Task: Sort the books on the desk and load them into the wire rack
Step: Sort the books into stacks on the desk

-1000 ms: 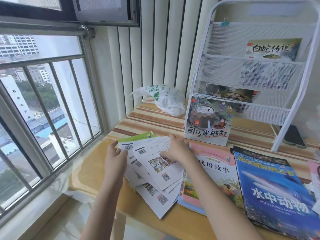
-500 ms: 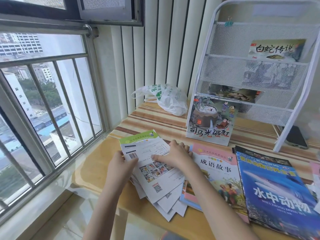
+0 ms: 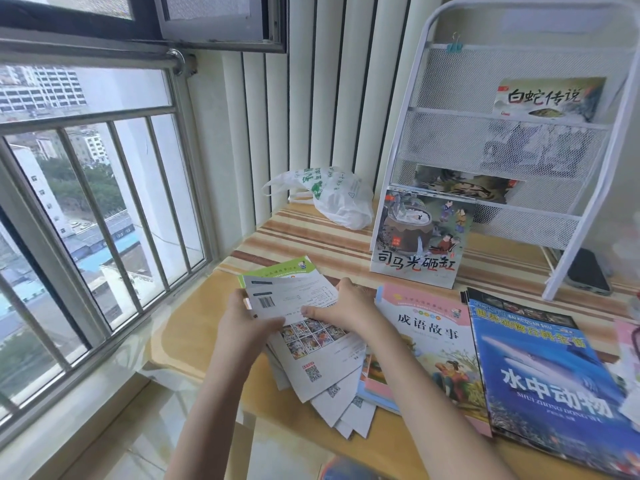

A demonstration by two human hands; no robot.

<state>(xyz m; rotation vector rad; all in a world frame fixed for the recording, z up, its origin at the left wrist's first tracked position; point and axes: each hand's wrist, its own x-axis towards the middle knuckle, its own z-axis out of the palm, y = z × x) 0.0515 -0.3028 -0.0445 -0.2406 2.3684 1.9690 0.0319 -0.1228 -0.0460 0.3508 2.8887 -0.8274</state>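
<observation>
A fanned stack of thin white booklets [image 3: 322, 362] lies face down at the desk's left front corner, a green cover peeking out at its top. My left hand [image 3: 247, 322] grips the stack's left edge. My right hand [image 3: 341, 308] holds its upper right edge, thumb on the top sheet. Right of them lie a pink storybook [image 3: 429, 337] and a big blue animal book [image 3: 543, 379]. The white wire rack [image 3: 585, 216] stands at the back right with a book [image 3: 550, 97] in its upper tier and another in the middle one. A picture book [image 3: 420, 237] leans against its foot.
A white plastic bag [image 3: 332, 195] sits at the back by the vertical blinds. A dark phone [image 3: 588, 271] lies under the rack's right side. The barred window [image 3: 104, 188] runs along the left, close to the desk's edge [image 3: 194, 362].
The spread booklets have been pushed together into a tighter pile. Both hands moved closer to each other on its upper end, and the green cover now shows at the top.
</observation>
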